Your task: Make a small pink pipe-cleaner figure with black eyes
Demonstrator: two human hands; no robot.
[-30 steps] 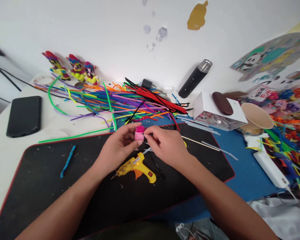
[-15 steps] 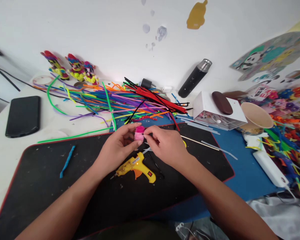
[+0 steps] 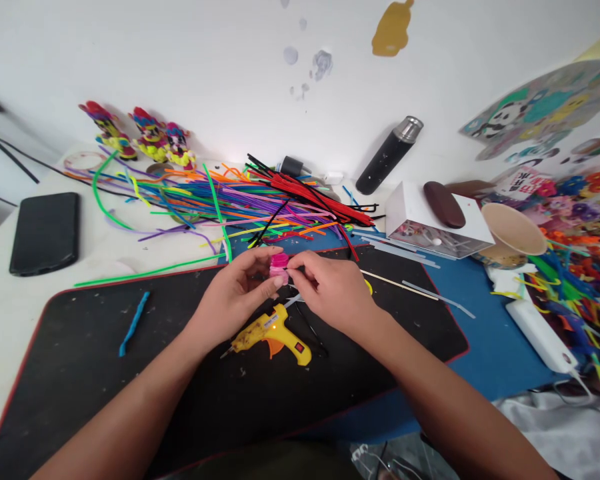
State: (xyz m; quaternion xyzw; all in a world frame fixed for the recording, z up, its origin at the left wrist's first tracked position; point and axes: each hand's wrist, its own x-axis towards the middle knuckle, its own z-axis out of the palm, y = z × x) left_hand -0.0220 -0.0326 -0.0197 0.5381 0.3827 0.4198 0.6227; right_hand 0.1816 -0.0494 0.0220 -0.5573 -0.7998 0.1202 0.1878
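Between the fingers and thumb of my left hand [image 3: 235, 293] is a small pink fuzzy piece [image 3: 279, 261], deeper pink on top and paler below, like coiled pipe cleaner. My right hand [image 3: 330, 287] pinches at the right side of this piece; a thin dark bit shows at the fingertips, too small to name. Just below both hands a yellow hot glue gun [image 3: 270, 333] lies on the black mat [image 3: 190, 407], its small light lit. A twisted blue pipe cleaner [image 3: 135, 323] rests on the mat to the left.
A heap of coloured pipe cleaners [image 3: 260, 200] spreads along the back. Behind it stand several small fuzzy figures [image 3: 147, 133]. A phone [image 3: 45, 233] lies left. On the right are a black flask [image 3: 387, 157], a white box [image 3: 410, 217], a paper bowl [image 3: 513, 230] and a power strip [image 3: 543, 337].
The pink piece has tilted slightly in my left fingers, showing more of its deep pink top. Both hands stay in nearly the same place.
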